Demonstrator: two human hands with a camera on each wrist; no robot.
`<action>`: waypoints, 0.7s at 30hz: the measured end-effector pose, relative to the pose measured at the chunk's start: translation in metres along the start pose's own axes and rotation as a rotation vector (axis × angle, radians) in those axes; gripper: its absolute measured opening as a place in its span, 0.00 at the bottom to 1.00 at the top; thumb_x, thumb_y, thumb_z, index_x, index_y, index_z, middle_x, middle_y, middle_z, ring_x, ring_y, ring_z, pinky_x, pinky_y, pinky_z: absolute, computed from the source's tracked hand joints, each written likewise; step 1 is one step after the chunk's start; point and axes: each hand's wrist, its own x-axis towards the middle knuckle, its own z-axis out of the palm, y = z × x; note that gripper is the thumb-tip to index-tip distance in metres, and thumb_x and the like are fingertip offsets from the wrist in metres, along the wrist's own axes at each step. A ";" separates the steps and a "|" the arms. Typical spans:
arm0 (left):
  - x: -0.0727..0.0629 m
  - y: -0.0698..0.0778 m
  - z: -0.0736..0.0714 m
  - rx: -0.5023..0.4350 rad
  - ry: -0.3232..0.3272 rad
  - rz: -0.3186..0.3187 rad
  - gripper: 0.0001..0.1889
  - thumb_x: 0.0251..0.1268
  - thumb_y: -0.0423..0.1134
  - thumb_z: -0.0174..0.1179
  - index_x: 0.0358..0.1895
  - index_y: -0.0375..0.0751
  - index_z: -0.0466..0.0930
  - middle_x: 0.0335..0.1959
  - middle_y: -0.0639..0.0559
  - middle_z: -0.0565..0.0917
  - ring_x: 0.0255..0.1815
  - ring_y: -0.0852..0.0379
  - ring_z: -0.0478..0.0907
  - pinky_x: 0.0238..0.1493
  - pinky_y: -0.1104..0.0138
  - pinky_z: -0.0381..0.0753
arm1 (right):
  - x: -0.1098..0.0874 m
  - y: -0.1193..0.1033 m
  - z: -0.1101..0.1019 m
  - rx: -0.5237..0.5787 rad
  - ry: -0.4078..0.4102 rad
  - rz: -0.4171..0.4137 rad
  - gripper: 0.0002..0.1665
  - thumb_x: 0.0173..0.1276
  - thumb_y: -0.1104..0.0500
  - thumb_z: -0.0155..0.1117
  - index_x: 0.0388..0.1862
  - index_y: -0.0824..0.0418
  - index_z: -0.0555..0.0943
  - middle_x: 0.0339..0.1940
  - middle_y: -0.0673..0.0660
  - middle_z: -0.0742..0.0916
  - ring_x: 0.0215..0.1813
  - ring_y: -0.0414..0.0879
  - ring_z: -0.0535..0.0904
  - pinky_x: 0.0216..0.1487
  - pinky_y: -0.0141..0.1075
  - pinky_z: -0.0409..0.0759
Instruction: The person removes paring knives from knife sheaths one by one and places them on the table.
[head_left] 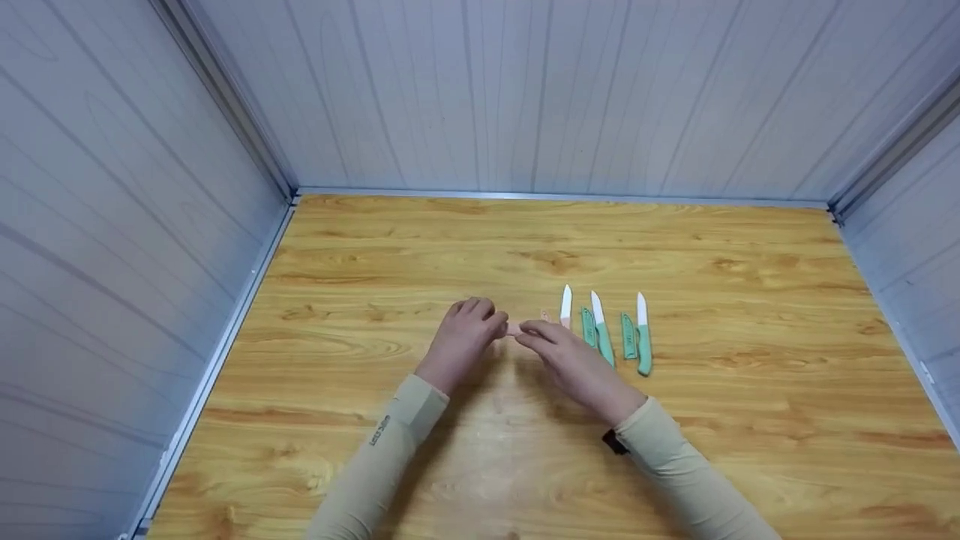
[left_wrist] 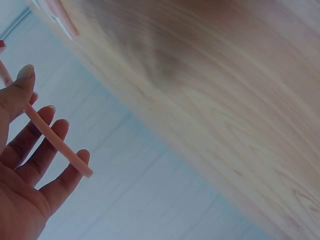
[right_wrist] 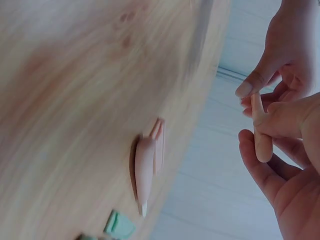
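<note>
Low over the table, my two hands meet at a small pink knife [head_left: 514, 328]. My left hand [head_left: 469, 330] pinches a slim pink sheath [left_wrist: 57, 141], seen edge-on in the left wrist view, between thumb and fingers. My right hand [head_left: 566, 360] grips the knife's rounded pink handle [right_wrist: 263, 145]. The blade is not visible. Beside the right hand lies another pink-handled knife [right_wrist: 145, 165] with a white blade [head_left: 566, 302], its pink sheath [right_wrist: 159, 150] alongside.
Further right on the wood-grain table [head_left: 345, 255] lie two green-handled knives, one nearer [head_left: 604, 341] and one farther right [head_left: 644, 349], each with a green sheath [head_left: 628, 335] to its left. Pale panels [head_left: 487, 97] wall the table's back and sides.
</note>
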 end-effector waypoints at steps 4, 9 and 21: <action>0.000 0.008 -0.003 -0.035 0.032 0.008 0.06 0.61 0.42 0.63 0.37 0.46 0.79 0.35 0.53 0.75 0.42 0.53 0.75 0.51 0.58 0.76 | -0.007 0.002 -0.005 -0.035 0.012 -0.010 0.30 0.59 0.77 0.62 0.61 0.62 0.76 0.59 0.60 0.77 0.59 0.54 0.74 0.58 0.43 0.75; -0.001 0.017 -0.006 -0.062 0.069 0.003 0.08 0.60 0.45 0.64 0.37 0.46 0.80 0.33 0.53 0.75 0.35 0.54 0.76 0.41 0.60 0.80 | -0.013 0.001 -0.009 -0.075 0.013 -0.004 0.35 0.57 0.78 0.64 0.64 0.59 0.75 0.58 0.59 0.77 0.57 0.52 0.75 0.56 0.41 0.76; -0.002 0.043 -0.014 -0.048 0.154 -0.060 0.08 0.59 0.44 0.65 0.37 0.46 0.80 0.32 0.52 0.73 0.33 0.54 0.76 0.37 0.61 0.80 | -0.021 -0.012 -0.013 -0.158 0.164 0.048 0.31 0.56 0.78 0.63 0.59 0.58 0.78 0.54 0.60 0.78 0.53 0.56 0.75 0.56 0.47 0.74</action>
